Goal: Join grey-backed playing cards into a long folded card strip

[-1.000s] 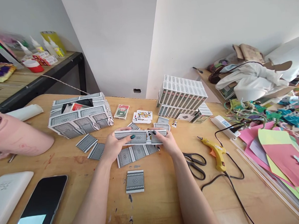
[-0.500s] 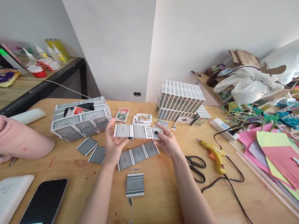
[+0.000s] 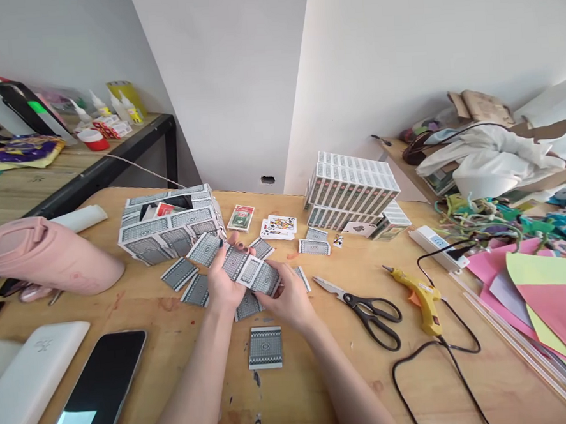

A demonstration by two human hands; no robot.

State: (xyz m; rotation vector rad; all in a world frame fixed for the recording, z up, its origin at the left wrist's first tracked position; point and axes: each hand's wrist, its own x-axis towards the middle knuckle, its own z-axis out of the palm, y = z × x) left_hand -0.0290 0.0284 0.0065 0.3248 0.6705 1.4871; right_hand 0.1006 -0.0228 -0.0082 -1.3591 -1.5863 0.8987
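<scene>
Past a loose card (image 3: 265, 348), my right fingers (image 3: 272, 304) are pinching the near end of the card strip (image 3: 234, 263) above the bench (image 3: 271, 408), while my left fingers (image 3: 216, 267) are cradling its farther part; even support should be sparing its joins.

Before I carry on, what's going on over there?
A person is holding a strip of grey-backed playing cards above a light wooden table. The left grip is around its left part; the right grip is at its right end. A square grey-patterned card piece lies between the forearms. An open-topped box covered in grey-patterned cards stands beyond, to the left. Black-handled metal scissors and a yellow glue gun lie untouched on the right.
</scene>
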